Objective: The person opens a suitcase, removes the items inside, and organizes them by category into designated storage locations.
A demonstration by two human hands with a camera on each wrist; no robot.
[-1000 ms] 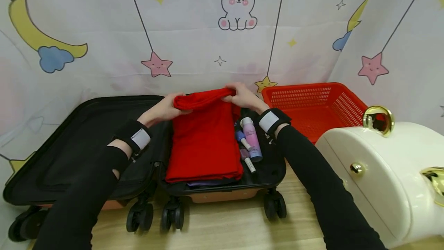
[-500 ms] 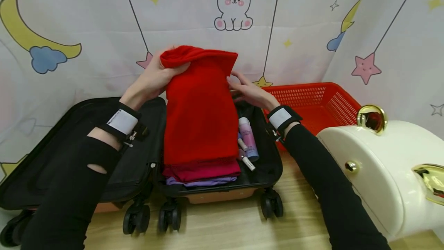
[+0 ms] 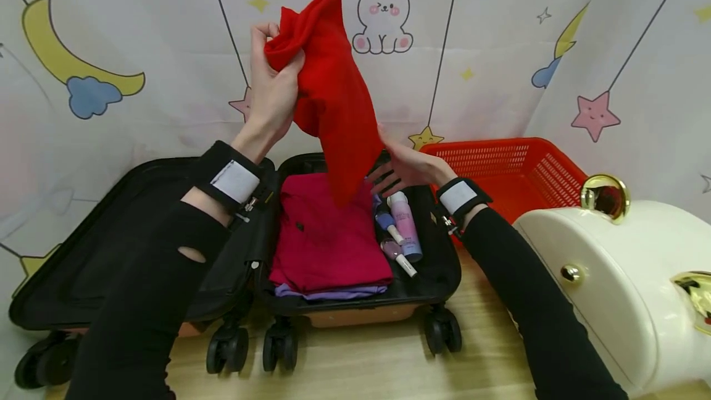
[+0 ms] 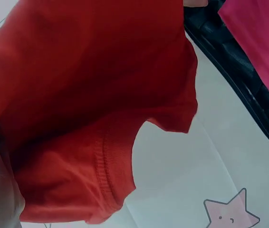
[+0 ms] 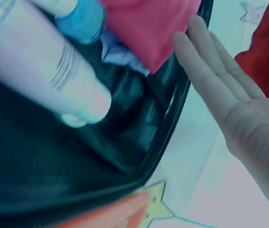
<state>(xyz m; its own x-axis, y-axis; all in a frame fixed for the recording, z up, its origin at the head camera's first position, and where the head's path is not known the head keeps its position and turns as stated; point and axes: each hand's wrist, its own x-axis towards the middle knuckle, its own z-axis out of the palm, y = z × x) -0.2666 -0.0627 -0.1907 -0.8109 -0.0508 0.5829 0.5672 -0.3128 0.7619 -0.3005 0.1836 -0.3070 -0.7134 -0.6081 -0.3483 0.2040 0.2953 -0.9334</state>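
Left hand (image 3: 272, 88) gripping one red garment (image 3: 328, 88), right hand (image 3: 408, 165) flat, three bottles (image 3: 402, 224)

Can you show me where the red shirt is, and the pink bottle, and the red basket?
red shirt (image 3: 333, 91), head view, middle of the hanging cloth.
pink bottle (image 3: 404, 221), head view, its body.
red basket (image 3: 478, 156), head view, back wall.

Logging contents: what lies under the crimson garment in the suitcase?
A lilac folded garment peeks out beneath the crimson garment in the suitcase; anything lower is covered.
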